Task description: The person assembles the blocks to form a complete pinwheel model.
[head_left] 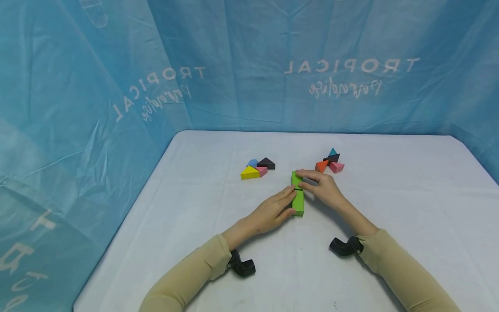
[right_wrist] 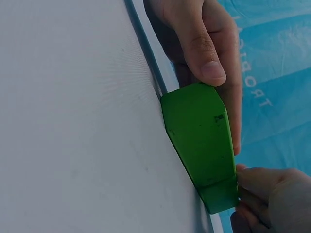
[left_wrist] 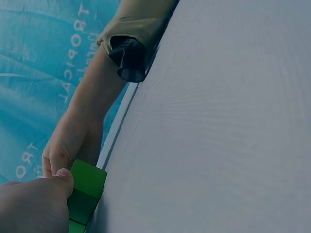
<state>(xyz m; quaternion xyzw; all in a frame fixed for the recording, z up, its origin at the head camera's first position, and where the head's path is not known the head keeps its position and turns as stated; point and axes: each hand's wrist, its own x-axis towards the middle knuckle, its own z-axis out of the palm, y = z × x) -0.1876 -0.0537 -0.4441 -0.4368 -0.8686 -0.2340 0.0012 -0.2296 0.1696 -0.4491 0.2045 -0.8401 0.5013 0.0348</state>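
Two green blocks (head_left: pixel 298 203) lie end to end on the white table in the head view, forming a short bar that points away from me. My left hand (head_left: pixel 269 213) lies along the bar's left side, fingers straight, their tips at the seam, the thumb by the near end. In the right wrist view, the left thumb (right_wrist: pixel 213 73) touches the near block's end corner. My right hand (head_left: pixel 323 187) pinches the far green block (head_left: pixel 296 178), index finger over its far end and thumb at its right side. Its other fingers are partly hidden.
Beyond the bar to the left sits a cluster with a yellow triangular block (head_left: pixel 250 173), a black one (head_left: pixel 266 163), and pink and blue pieces. Another cluster, behind my right hand, has orange (head_left: pixel 321 166), pink (head_left: pixel 336 167), black and teal blocks. Blue cloth (head_left: pixel 249 86) hangs behind the table.
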